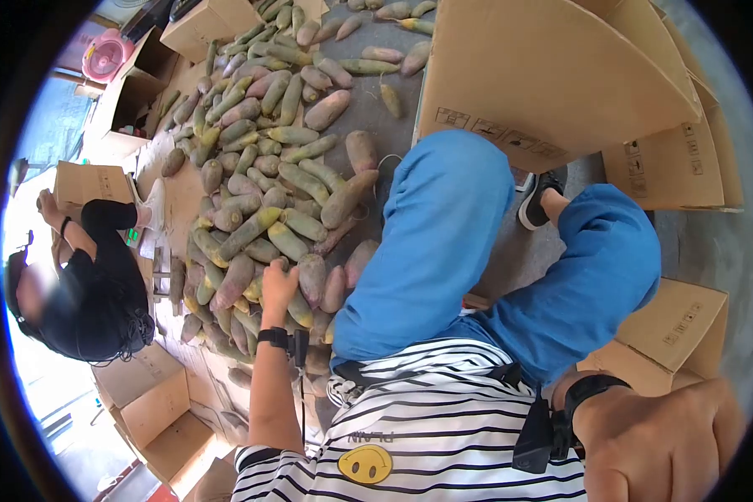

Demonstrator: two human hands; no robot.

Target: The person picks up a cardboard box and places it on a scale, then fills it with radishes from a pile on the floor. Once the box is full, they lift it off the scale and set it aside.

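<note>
Left hand (279, 289) in the root veggie pile (303, 182)
It's all on the floor (365, 102) by the left knee (456, 167); can't tell if that hand's gripping one. Right hand (665, 435) looks curled, grip hidden.

I see vegetables (251, 233) heaped on the floor (361, 105) left of the wearer's legs (452, 226), boxes (552, 75) right, another person (100, 284) farther left.

Knee (453, 180) between left hand (279, 287) and carton (552, 71)
</note>
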